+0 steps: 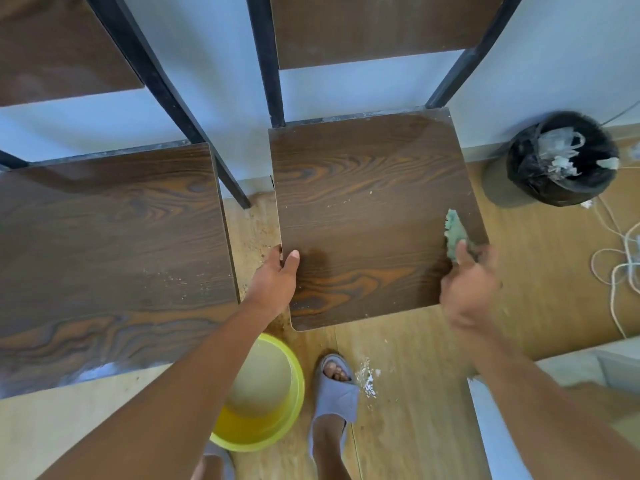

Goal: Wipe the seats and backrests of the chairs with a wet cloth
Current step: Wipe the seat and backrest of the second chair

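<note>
Two dark wood-grain chairs with black metal frames stand side by side against a pale wall. My left hand grips the left front edge of the right chair's seat, thumb on top. At that seat's right edge, my right hand, blurred by motion, is closed on a pale green cloth. Crumbs and specks dot the seat; a wet patch shows near my left thumb. The chair's backrest is above. The left chair's seat and backrest are to the left.
A yellow bucket holding water sits on the wooden floor below the seats, beside my foot in a grey slipper. A black bin with plastic waste stands at the right by the wall. White cables lie on the floor far right.
</note>
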